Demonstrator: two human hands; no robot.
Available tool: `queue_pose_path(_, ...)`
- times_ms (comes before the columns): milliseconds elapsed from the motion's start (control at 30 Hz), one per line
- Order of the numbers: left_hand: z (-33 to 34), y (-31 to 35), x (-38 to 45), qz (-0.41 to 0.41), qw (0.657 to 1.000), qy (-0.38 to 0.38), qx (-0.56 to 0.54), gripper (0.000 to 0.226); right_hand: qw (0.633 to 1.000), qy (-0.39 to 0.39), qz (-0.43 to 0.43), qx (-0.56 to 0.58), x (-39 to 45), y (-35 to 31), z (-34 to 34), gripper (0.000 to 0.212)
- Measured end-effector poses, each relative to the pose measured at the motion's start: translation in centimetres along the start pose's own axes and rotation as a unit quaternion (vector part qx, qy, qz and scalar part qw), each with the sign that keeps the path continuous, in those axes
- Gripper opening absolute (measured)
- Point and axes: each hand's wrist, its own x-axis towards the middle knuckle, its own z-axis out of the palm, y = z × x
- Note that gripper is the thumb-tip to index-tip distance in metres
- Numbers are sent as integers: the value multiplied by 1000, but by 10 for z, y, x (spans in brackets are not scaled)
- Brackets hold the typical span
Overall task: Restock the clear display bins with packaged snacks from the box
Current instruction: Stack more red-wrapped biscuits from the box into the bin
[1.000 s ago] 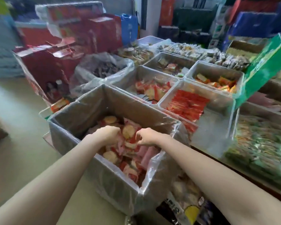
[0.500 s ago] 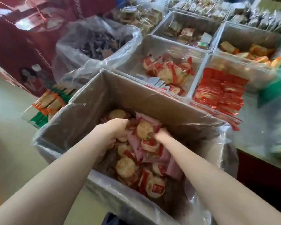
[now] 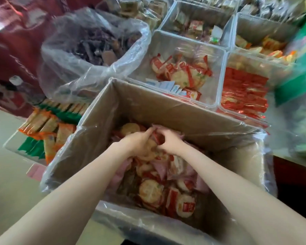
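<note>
The packaged snacks (image 3: 149,191), round crackers in red-and-clear wrappers mixed with pink packets, lay heaped in the bottom of the box (image 3: 175,112), a brown cardboard carton lined with a clear plastic bag folded over its rim. Both hands were down inside it, close together near the far wall. The left hand (image 3: 140,142) had its fingers curled round a cracker packet at the top of the heap. The right hand (image 3: 170,141) had its fingers bent and pinching a red wrapper just beside the left fingertips; how many packets each hand gripped could not be told.

Just beyond the box's far wall stood a clear display bin (image 3: 217,71), holding a low pile of the same red-wrapped crackers (image 3: 182,71) and a few pale blue sachets (image 3: 168,85) along its near side. To its right, touching it, a 2nd clear bin (image 3: 226,64) held flat red foil packets (image 3: 244,92). Behind these, 2 more bins (image 3: 166,18) held mixed wrapped sweets and orange-yellow packets, blurred.

Left of the first bin a large clear plastic bag (image 3: 64,75) stood open with dark purple-brown pieces (image 3: 99,46) inside. Below it, left of the box, a shallow tray (image 3: 12,144) held long orange and green stick packets (image 3: 48,124).
</note>
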Motion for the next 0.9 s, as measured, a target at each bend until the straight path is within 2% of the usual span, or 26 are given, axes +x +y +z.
queue_pose_path(100, -7, 0, 4, -20, 999, -8, -44, 87, 999, 13, -13, 40, -6, 4, -16, 47)
queue_pose_path(200, -10, -9, 2, -27, 996, -80, 24, 93, 998, -26, 12, 56, -3, 22, -12, 44)
queue_pose_path(233, -9, -14, 2, -31, 994, -99, 39, 93, 999, -27, 17, 15, -3, 27, -12, 42)
queue_pose_path(300, -8, -19, 2, -34, 991, -126, 28, 92, 985, -12, 38, -167, -7, 39, -18, 37)
queue_pose_path(367, -6, -18, 6, -22, 989, -143, 5, 92, 927, -28, 68, -367, -14, 52, -22, 42)
queue_pose_path(433, 0, -12, 13, -9, 982, -190, 16, 95, 865, -113, 45, -487, -19, 70, -17, 46)
queue_pose_path(533, 11, -7, 28, -13, 963, -256, 77, 97, 838, -215, 27, -501, -15, 100, 1, 57)
queue_pose_path(600, 16, -8, 36, -29, 957, -269, 108, 94, 852, -179, -78, -486, -10, 101, 0, 53)
queue_pose_path(633, 17, -8, 37, -31, 953, -270, 134, 90, 845, -175, -109, -494, -8, 95, -1, 53)
queue_pose_path(667, 16, -6, 38, -30, 951, -261, 164, 83, 839, -189, -99, -500, -1, 94, -2, 67)
queue_pose_path(700, 14, -4, 40, -29, 950, -245, 191, 76, 854, -196, -73, -476, 2, 94, -5, 95)
queue_pose_path(733, 13, -1, 42, -23, 956, -218, 196, 71, 852, -199, -62, -481, 9, 98, -2, 113)
queue_pose_path(767, 14, 1, 45, -13, 966, -191, 175, 67, 836, -188, -95, -506, 16, 98, 1, 112)
queue_pose_path(800, 18, 1, 48, 4, 979, -158, 131, 62, 815, -180, -118, -537, 17, 94, 5, 96)
queue_pose_path(833, 21, 3, 52, 26, 988, -125, 87, 55, 816, -186, -108, -536, 14, 95, 6, 76)
queue_pose_path(867, 25, 5, 56, 34, 993, -100, 46, 49, 837, -193, -80, -506, 9, 92, 1, 58)
queue_pose_path(900, 29, 7, 58, 29, 995, -95, 5, 48, 840, -187, -60, -506, 6, 91, -6, 49)
